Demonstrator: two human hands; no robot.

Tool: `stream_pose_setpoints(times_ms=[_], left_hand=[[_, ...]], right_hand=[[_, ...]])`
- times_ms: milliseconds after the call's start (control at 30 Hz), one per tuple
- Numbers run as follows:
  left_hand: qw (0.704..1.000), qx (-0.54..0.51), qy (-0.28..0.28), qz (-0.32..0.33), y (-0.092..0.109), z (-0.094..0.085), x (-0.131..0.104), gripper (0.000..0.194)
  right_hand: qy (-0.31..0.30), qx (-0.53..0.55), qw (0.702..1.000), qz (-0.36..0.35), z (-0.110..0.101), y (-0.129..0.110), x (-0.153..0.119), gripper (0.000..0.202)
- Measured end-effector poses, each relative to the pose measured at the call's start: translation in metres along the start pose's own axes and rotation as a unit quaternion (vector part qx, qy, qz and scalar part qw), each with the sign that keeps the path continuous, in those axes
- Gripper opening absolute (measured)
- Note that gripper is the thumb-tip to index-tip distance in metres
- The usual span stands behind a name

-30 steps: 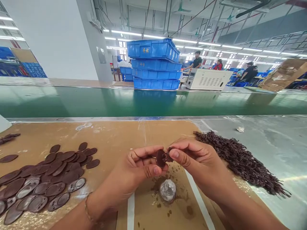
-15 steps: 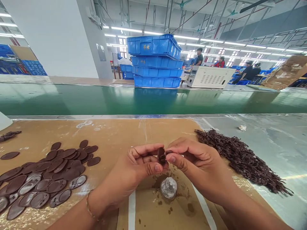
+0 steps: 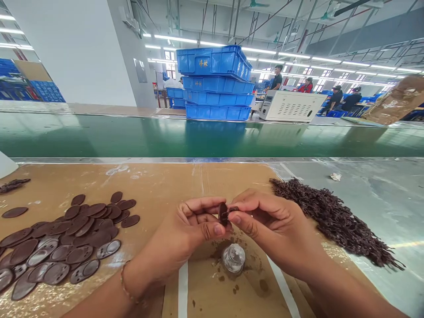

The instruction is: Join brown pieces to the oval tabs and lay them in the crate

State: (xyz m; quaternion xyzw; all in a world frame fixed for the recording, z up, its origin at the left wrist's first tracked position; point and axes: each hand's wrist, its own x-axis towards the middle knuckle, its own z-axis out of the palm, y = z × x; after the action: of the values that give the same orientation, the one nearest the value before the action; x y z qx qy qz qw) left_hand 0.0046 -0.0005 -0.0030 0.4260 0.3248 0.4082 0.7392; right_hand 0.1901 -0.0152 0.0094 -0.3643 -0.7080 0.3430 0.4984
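Between the thumb and fingers of my left hand (image 3: 198,225) is a dark brown oval piece (image 3: 223,213), held on edge. My right hand (image 3: 261,216) pinches a small dark brown knotted piece (image 3: 233,209) against the oval's right side. Both hands are close together above a small glass jar (image 3: 233,258) with whitish contents. A pile of brown ovals (image 3: 77,224) lies to the left, some with holes and shiny faces. On the right lies a long heap of dark twisted strands (image 3: 331,216).
Brown paper (image 3: 159,181) covers the near table, with dark spots around the jar. Beyond it runs a green belt (image 3: 142,137). Stacked blue crates (image 3: 217,84), a cream metal box (image 3: 291,106) and a brown bag (image 3: 395,101) stand behind. Several people are in the background.
The view has shifted slightly. Both hands keep nearly the same pose, and the small knotted piece shows a little more between my right fingertips and the oval.
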Motion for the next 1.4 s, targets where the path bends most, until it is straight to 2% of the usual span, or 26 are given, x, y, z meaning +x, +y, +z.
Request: stream_pose_setpoints(times_ms=[267, 467, 933, 1233, 1400], left_hand=[[1.0, 0.015, 0.008, -0.002, -0.0009, -0.0008, -0.0007, 0.045], [1.0, 0.008, -0.013, 0.002, -0.001, 0.0002, -0.0011, 0.038], [1.0, -0.021, -0.016, -0.002, 0.0013, 0.0063, -0.0023, 0.032], [1.0, -0.022, -0.021, -0.005, -0.0005, 0.0077, -0.0024, 0.029], [0.999, -0.027, -0.045, 0.001, -0.0014, 0.0076, -0.0022, 0.024]], right_hand=[[0.014, -0.011, 1.0, 0.014, 0.0036, -0.0001, -0.0025, 0.007], [0.017, -0.003, 1.0, 0.024, 0.0042, -0.0039, -0.0017, 0.009], [0.018, 0.039, 0.997, 0.062, 0.0056, -0.0045, -0.0003, 0.015], [0.022, 0.019, 0.997, 0.065, 0.0064, -0.0053, 0.0002, 0.015], [0.025, 0.026, 0.997, 0.072, 0.0067, -0.0056, -0.0008, 0.015]])
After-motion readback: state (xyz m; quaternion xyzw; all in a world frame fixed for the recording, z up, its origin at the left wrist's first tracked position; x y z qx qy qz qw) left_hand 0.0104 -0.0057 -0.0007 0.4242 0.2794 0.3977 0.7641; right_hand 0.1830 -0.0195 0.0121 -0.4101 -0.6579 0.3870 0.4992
